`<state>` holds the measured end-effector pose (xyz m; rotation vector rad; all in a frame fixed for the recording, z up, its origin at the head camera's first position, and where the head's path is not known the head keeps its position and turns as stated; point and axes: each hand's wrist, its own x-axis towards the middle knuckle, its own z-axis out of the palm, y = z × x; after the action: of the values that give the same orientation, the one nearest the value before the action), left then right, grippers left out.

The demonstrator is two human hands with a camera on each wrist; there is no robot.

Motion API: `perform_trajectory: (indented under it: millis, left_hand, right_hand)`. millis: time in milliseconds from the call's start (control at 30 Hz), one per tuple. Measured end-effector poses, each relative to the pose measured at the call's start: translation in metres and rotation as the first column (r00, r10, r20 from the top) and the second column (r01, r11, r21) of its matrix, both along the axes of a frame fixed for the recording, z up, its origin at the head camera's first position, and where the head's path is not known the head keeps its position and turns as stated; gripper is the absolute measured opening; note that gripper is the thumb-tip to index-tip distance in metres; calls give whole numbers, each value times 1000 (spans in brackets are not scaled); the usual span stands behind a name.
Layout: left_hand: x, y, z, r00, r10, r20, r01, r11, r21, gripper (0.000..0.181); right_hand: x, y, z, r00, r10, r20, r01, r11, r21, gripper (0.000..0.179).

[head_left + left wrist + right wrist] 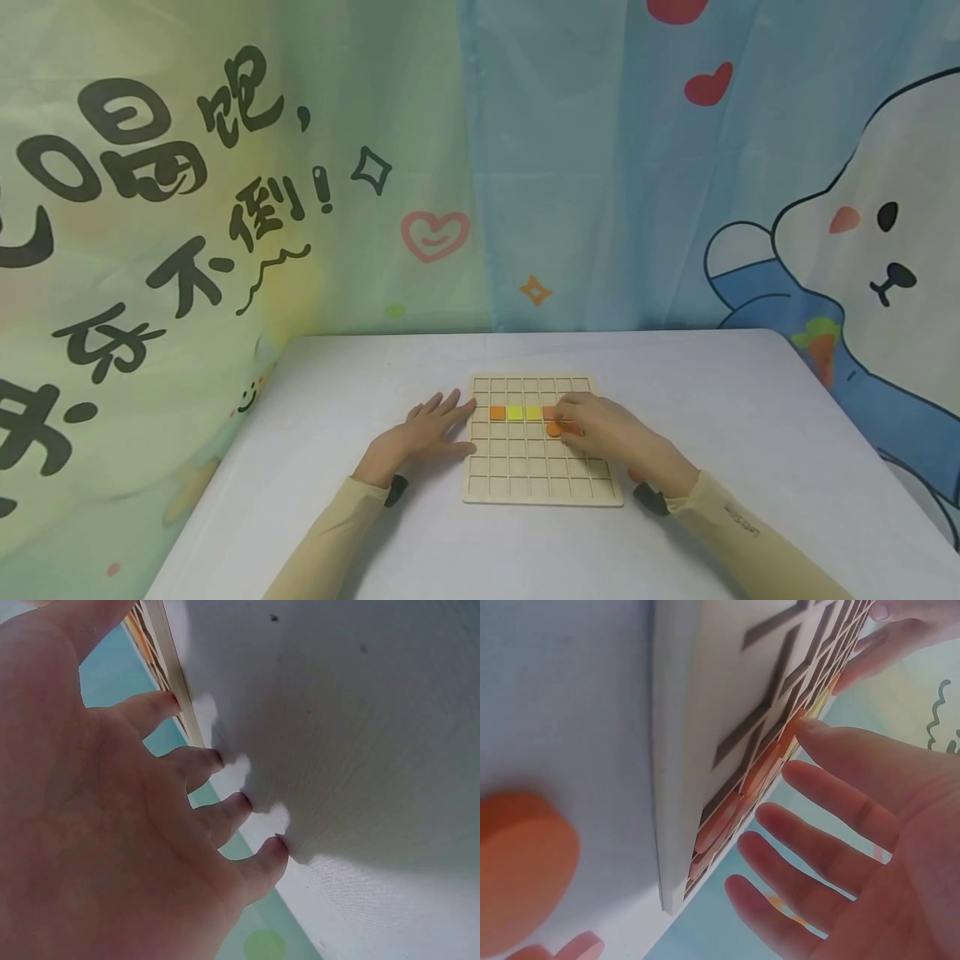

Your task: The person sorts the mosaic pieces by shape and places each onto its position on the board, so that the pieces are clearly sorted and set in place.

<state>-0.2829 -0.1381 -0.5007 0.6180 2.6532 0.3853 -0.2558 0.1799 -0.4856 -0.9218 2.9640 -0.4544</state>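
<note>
A light wooden board (510, 492) with a square grid lies on the table. Along one row sit an orange square (497, 413), two yellow squares (523, 413) and a reddish-orange square (549, 412). Over the board's right half, my right hand (606, 429) touches the reddish-orange square with its fingertips, fingers extended in the right wrist view. An orange disc (553, 429) lies just below that row, and more orange pieces (761, 772) are partly hidden under this hand. With fingers spread, my left hand (426, 433) rests at the board's left edge.
A large orange disc (525, 870) lies on the white table beside the board's right edge, with pinkish pieces (577, 949) near it. Behind the table (375, 358) hangs a printed curtain (555, 167).
</note>
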Motion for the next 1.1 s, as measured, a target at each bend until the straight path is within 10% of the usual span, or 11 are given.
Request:
perform_trajectory:
  millis: [1100]
  left_hand:
    - [3, 1, 4, 1000, -13, -10, 13, 1000, -1, 80]
  right_hand:
    - [16, 42, 6, 956, -172, 236, 165, 985, 49, 23]
